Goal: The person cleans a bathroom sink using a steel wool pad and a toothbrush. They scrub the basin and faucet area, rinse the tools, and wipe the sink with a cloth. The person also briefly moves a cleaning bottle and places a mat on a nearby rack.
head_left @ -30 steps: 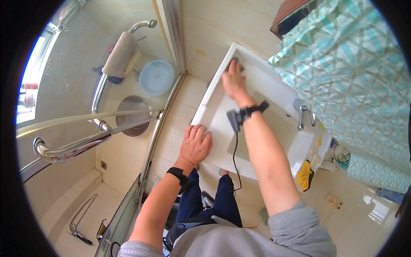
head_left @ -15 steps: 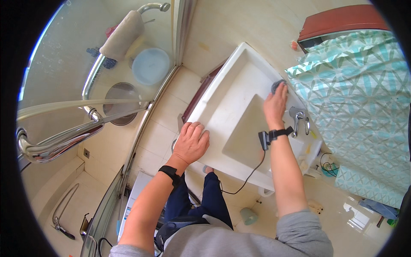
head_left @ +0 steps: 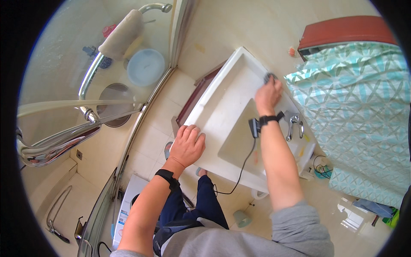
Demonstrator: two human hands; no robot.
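Observation:
A white washbasin [head_left: 214,112] with a sunken bowl lies in front of me. On its back rim, toward the far corner, my right hand [head_left: 268,95] presses a dark grey steel wool scrubber [head_left: 269,77], its fingers closed over it and partly covering it. My left hand [head_left: 187,145] lies on the basin's near left rim, palm down, with fingers laid over the edge and nothing in them. A chrome faucet [head_left: 293,125] stands on the rim to the right of my right wrist. Both wrists wear black straps; the right one carries a small black device with a cable.
A glass shower partition with a chrome handle [head_left: 90,77] runs along the left, with a light blue basin [head_left: 146,67] behind it. A teal patterned cloth [head_left: 355,103] hangs at the right, close to the faucet. My cable [head_left: 242,175] hangs across the basin's front edge.
My right hand has slid the scrubber along the back rim toward the far corner. My left hand stays on the near rim. The whole view has shifted slightly.

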